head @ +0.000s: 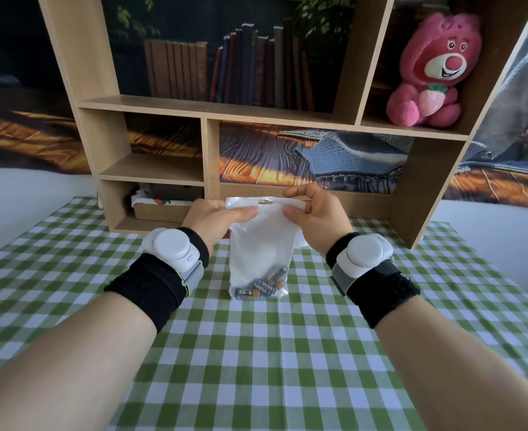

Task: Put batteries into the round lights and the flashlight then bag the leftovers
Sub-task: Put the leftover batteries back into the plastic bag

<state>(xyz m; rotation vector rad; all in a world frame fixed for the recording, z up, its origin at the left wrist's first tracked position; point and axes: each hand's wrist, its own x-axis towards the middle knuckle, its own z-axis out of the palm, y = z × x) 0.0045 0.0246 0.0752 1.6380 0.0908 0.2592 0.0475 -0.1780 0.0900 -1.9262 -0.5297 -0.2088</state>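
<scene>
A white plastic zip bag is held upright over the checked tablecloth, its bottom resting on the cloth. Several blue-and-orange batteries lie loose at the bottom of the bag. My left hand pinches the bag's top left edge between thumb and fingers. My right hand pinches the top right edge the same way. A small white object shows partly behind the bag under my right hand. No flashlight is in view.
A wooden shelf unit stands right behind the bag at the table's far edge. A pink plush bear sits on its upper right shelf. A small box lies in its bottom left compartment.
</scene>
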